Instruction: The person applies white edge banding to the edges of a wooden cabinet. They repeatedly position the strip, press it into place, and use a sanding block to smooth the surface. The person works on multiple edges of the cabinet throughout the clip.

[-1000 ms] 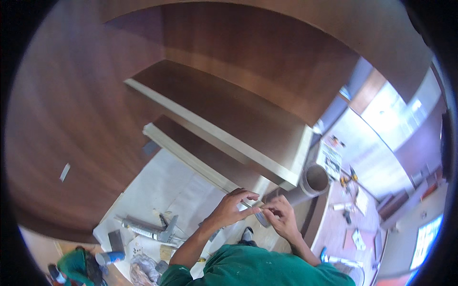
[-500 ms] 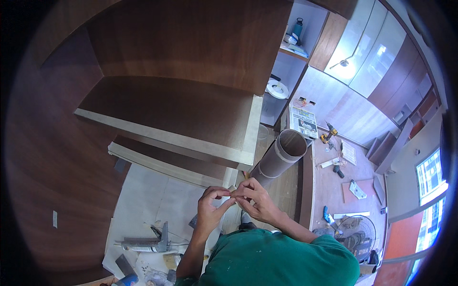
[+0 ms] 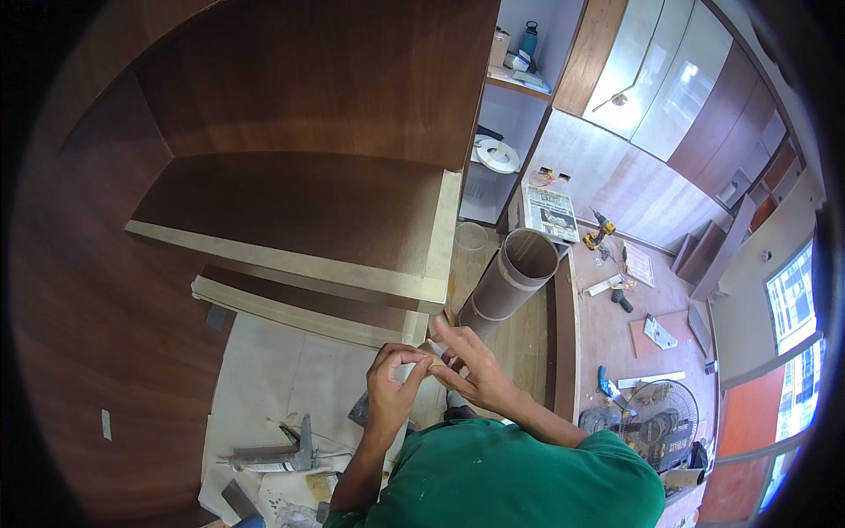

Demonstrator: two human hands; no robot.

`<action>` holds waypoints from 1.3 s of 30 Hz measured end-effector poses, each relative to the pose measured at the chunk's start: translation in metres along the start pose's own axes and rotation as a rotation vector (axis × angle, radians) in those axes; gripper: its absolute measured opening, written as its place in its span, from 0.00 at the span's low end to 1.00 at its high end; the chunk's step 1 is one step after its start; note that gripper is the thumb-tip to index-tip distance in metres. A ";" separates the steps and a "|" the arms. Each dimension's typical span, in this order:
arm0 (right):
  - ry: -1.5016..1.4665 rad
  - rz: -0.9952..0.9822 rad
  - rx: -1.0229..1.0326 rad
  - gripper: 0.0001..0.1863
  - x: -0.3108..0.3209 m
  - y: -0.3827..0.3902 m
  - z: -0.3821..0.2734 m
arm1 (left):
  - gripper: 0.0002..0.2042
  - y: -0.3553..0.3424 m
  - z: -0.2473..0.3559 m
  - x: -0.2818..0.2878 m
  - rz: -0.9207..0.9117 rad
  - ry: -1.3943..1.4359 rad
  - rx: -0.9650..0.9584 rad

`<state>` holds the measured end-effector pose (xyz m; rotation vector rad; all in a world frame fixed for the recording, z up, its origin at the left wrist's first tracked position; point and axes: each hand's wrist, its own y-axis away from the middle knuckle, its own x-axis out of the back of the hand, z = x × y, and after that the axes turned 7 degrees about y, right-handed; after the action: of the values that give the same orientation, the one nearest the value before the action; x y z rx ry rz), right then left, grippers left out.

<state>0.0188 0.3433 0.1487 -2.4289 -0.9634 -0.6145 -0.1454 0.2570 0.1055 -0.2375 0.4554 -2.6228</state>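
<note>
My left hand [image 3: 393, 384] is pinched, thumb against forefinger, in front of the corner of a dark brown shelf [image 3: 308, 207] edged with pale tape [image 3: 290, 260]. Beside it, my right hand [image 3: 475, 366] meets those fingertips with its thumb. Its forefinger is stretched out toward the shelf corner, while its other fingers curl in. Whatever small tan piece lies between the hands is mostly hidden and too small to name. Below the shelf is a second board with a pale edge [image 3: 290, 310].
A brown roll [image 3: 506, 286] stands upright right of my hands. Beyond it, a long surface holds a newspaper [image 3: 550, 213], a yellow drill [image 3: 598, 231] and a fan [image 3: 660, 422]. At lower left, a caulking gun [image 3: 282, 453] lies on a white sheet [image 3: 273, 370].
My right forefinger has lifted from the pinch and straightened toward the shelf corner. My left hand keeps its pinch. The view has shifted slightly, so the shelf appears a little further left.
</note>
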 end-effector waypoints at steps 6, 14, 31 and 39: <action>0.102 -0.063 0.105 0.45 -0.008 0.005 -0.006 | 0.03 -0.007 0.003 0.009 0.181 0.126 0.053; 0.543 -0.144 0.511 0.38 0.052 0.000 0.011 | 0.05 -0.022 0.005 0.118 0.758 0.299 -0.152; 0.848 0.094 0.922 0.24 0.120 0.007 -0.096 | 0.10 -0.188 0.001 0.374 1.261 -0.055 -0.519; 0.832 -0.015 0.944 0.28 0.082 -0.013 -0.117 | 0.11 -0.220 -0.036 0.400 1.430 -0.021 -0.493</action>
<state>0.0357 0.3291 0.2906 -1.1631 -0.6642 -0.8228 -0.5957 0.2623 0.1860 -0.0362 0.8413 -1.0967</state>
